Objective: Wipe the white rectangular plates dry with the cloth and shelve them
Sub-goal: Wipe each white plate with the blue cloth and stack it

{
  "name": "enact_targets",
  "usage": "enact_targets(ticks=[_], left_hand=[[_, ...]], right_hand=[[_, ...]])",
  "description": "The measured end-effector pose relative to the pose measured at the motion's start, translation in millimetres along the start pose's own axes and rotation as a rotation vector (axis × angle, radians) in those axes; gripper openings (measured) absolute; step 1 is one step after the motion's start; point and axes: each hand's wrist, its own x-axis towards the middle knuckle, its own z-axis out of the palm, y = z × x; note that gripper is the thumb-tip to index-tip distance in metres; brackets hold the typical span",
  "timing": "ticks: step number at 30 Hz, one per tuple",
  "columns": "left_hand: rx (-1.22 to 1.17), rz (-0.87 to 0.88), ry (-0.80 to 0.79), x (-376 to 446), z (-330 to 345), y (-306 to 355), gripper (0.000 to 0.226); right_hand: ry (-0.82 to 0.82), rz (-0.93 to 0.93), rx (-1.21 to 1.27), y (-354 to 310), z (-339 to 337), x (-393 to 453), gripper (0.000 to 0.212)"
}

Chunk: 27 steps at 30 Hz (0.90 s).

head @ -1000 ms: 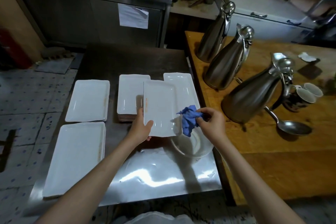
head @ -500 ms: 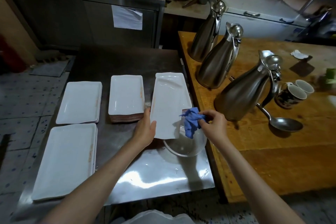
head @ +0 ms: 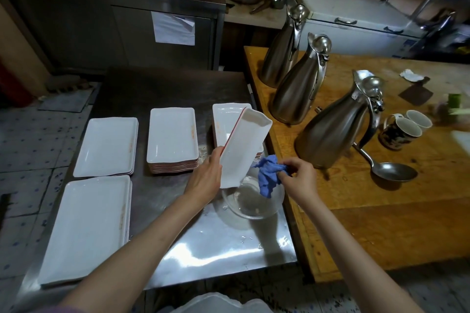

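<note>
White rectangular ceramic plate [head: 243, 146], tilted over the clear glass bowl [head: 250, 201] on the steel worktop [head: 203, 249] and gripped at its lower corner by my left hand [head: 204, 179], may slip if wet, while my right hand [head: 298, 176] pinches the crumpled blue cloth [head: 267, 178].

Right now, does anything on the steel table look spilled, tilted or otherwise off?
Water droplets lie on the steel table near its front edge. The left hand holds one plate steeply tilted over a clear bowl, probably draining it. The right hand grips the cloth. The plate stacks look tidy.
</note>
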Motion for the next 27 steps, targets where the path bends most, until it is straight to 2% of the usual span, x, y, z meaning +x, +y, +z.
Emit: enact_targets(ticks=[5,11,17,20,23,27], left_hand=[[0.000,-0.008,-0.010,1.2,0.8,4.4,0.045],[-0.447,-0.235,-0.035,2.1,1.4,7.4,0.042],[-0.638,-0.313,-0.063,1.1,-3.6,9.2,0.051],[-0.719,-0.353,-0.059,-0.1,-3.4,11.2,0.053],[-0.767,-0.380,-0.013,0.8,-1.5,11.9,0.049],[-0.822,-0.444,0.001,4.0,-3.7,10.0,0.040]], right_hand=[[-0.010,0.019,-0.002,2.4,0.0,-0.6,0.020],[-0.005,0.031,0.032,2.1,1.9,-6.8,0.021],[0.068,-0.001,0.077,-9.0,11.5,-11.8,0.022],[0.124,-0.086,-0.016,-14.7,17.5,-12.3,0.023],[0.049,-0.244,-0.112,-21.4,26.0,-15.3,0.024],[-0.120,-0.363,-0.265,-21.8,31.5,-20.4,0.039]])
